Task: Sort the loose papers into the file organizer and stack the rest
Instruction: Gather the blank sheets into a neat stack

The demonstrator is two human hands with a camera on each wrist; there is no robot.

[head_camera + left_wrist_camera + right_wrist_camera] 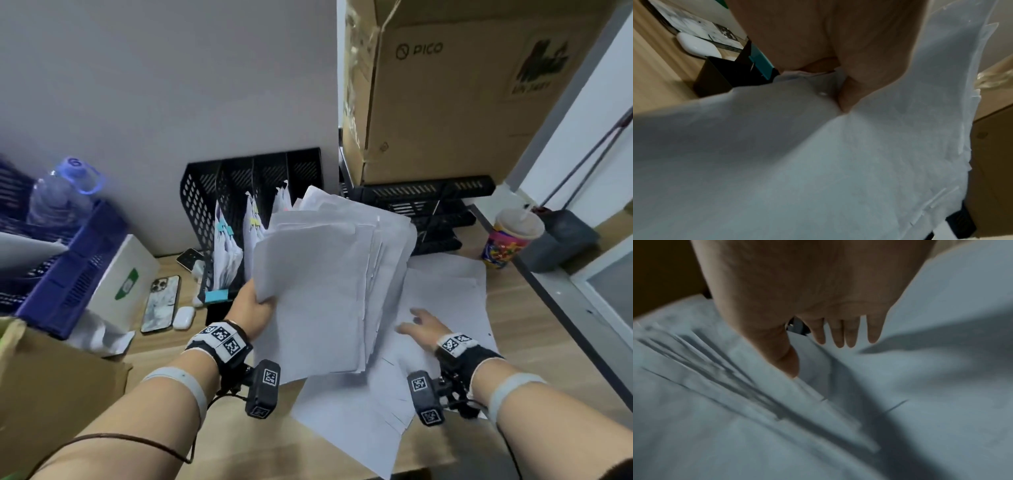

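Note:
My left hand (255, 301) grips a thick, uneven stack of white papers (325, 284) by its left edge and holds it above the desk. In the left wrist view the thumb (846, 97) presses on top of that stack (818, 162). My right hand (416, 323) hovers flat, fingers straight, over loose white sheets (445, 294) spread on the wooden desk; the right wrist view shows its fingers (838, 335) extended above those sheets (920, 386). A black mesh file organizer (205, 198) stands behind, with clipped paper bundles in its slots.
A phone (161, 305) and white earbud case (184, 318) lie left of the organizer. Blue crates (68, 270) with a water bottle (61, 195) stand at far left, black stacked trays (438, 212) and a cardboard box (462, 92) behind, a colourful cup (507, 240) at right.

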